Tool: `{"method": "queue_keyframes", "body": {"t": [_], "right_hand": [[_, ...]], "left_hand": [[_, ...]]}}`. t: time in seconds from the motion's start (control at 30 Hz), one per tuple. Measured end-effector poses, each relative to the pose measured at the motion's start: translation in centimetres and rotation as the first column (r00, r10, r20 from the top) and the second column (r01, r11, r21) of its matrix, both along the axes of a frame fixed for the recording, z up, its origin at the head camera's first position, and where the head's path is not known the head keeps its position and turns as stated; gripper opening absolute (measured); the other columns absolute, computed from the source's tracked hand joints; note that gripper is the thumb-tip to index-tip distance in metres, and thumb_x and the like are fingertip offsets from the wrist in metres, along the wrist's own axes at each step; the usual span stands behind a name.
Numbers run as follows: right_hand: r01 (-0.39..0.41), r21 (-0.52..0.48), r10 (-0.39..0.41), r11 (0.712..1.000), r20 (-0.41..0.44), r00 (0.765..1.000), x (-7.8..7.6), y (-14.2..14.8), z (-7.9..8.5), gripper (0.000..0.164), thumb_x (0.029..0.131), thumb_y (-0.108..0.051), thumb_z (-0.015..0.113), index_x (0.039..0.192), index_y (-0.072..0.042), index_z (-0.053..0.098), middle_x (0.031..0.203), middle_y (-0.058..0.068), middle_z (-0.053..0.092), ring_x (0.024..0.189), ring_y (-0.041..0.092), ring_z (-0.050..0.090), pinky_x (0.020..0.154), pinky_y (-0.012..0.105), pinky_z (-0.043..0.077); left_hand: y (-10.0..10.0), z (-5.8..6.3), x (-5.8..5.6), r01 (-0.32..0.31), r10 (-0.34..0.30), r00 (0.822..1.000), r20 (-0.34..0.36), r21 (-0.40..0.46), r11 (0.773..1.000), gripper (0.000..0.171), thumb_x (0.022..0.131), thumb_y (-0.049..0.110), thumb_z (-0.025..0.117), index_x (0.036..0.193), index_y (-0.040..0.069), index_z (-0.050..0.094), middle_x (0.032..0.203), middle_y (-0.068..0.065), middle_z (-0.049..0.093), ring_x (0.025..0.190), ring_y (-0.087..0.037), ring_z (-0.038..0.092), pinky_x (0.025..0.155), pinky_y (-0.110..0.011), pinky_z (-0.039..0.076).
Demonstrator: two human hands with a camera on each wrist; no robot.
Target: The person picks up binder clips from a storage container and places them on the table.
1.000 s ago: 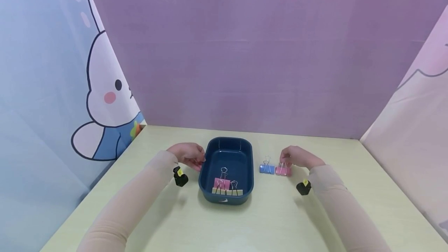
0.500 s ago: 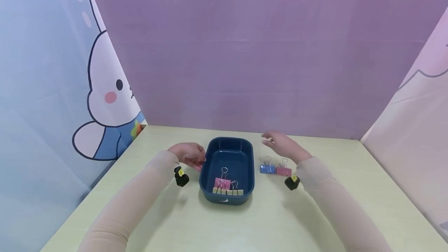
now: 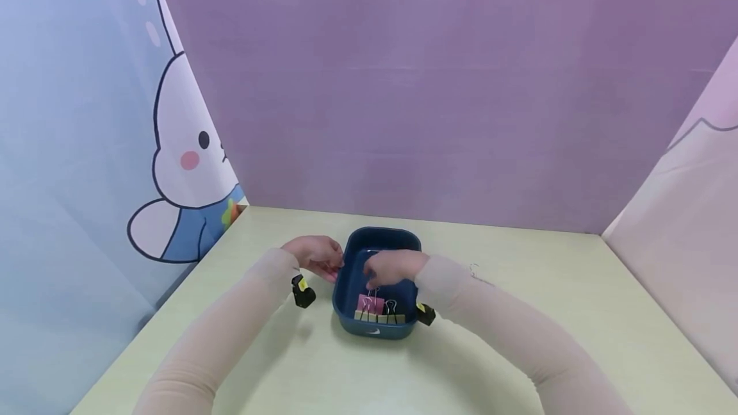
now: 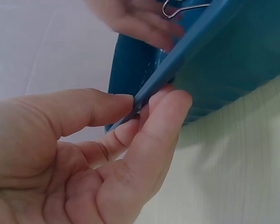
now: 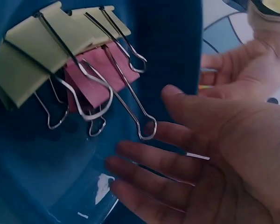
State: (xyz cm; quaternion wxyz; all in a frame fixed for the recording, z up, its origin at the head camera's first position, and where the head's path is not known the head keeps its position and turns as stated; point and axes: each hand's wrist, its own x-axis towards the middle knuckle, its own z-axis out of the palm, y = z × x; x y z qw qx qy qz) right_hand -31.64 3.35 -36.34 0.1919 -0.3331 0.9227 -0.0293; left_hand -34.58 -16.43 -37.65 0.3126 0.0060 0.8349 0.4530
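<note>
A dark blue tray (image 3: 356,325) stands on the table. My left hand (image 3: 316,255) pinches its left rim between thumb and fingers, as the left wrist view shows up close. Inside the tray, at its near end, two pale yellow binder clips (image 5: 35,56) sit side by side, with a pink binder clip (image 5: 100,77) against them. Over the tray reaches my right hand (image 3: 394,266). In the right wrist view its fingers are spread and loosely bent, with the thumb apart. They are beside the pink clip's wire handle, and nothing is gripped.
To the right of the tray, a bit of wire handle (image 3: 474,269) shows past my right sleeve (image 3: 490,300), which hides the rest of the clips there. A purple backdrop (image 3: 403,95) rises behind the table (image 3: 369,376).
My right hand has left the pink clip beside the blue one on the table, lifted, and moved left into the tray. My left hand has stayed on the rim.
</note>
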Motion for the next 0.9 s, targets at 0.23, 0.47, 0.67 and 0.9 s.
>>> {"method": "queue_keyframes", "body": {"t": [0.23,0.47,0.67,0.9], "right_hand": [[0.061,-0.12,-0.052,0.991,0.077,0.996,-0.1,-0.2,-0.4,0.014,0.092,-0.006,0.063,0.104,-0.006,0.07,0.088,0.0,0.068,0.07,0.015,0.068,0.064,0.021,0.056],[0.071,-0.228,-0.054,0.971,0.081,0.995,-0.6,0.6,0.1,0.01,0.091,-0.001,0.062,0.088,-0.005,0.071,0.081,0.002,0.068,0.066,0.014,0.067,0.061,0.021,0.057],[0.081,-0.359,-0.084,0.93,0.007,0.996,-1.5,3.6,2.6,0.009,0.094,-0.007,0.06,0.091,-0.006,0.068,0.084,0.004,0.067,0.072,0.014,0.065,0.066,0.025,0.058],[0.165,-0.6,-0.204,0.783,0.004,0.979,-2.1,10.9,6.6,0.017,0.095,-0.008,0.057,0.107,0.0,0.065,0.102,0.014,0.069,0.093,0.027,0.066,0.084,0.04,0.058]], "left_hand": [[0.1,0.0,-0.1,0.004,-0.004,1.0,-0.008,-0.005,1.0,0.007,0.091,-0.001,0.055,0.097,-0.002,0.056,0.081,-0.011,0.059,0.069,-0.018,0.061,0.067,-0.029,0.061],[0.0,0.0,0.0,0.0,0.0,1.0,-0.002,-0.005,1.0,0.014,0.091,-0.001,0.055,0.104,-0.006,0.056,0.081,-0.011,0.06,0.069,-0.018,0.062,0.066,-0.029,0.061],[-0.1,-0.1,0.0,0.001,-0.001,1.0,0.002,0.002,1.0,0.011,0.09,-0.003,0.054,0.1,-0.004,0.056,0.081,-0.011,0.059,0.068,-0.017,0.061,0.065,-0.028,0.061],[-0.1,0.0,-0.1,0.01,-0.01,1.0,0.01,0.002,1.0,0.005,0.09,-0.003,0.054,0.094,-0.001,0.055,0.079,-0.011,0.058,0.066,-0.017,0.061,0.064,-0.028,0.061]]}}
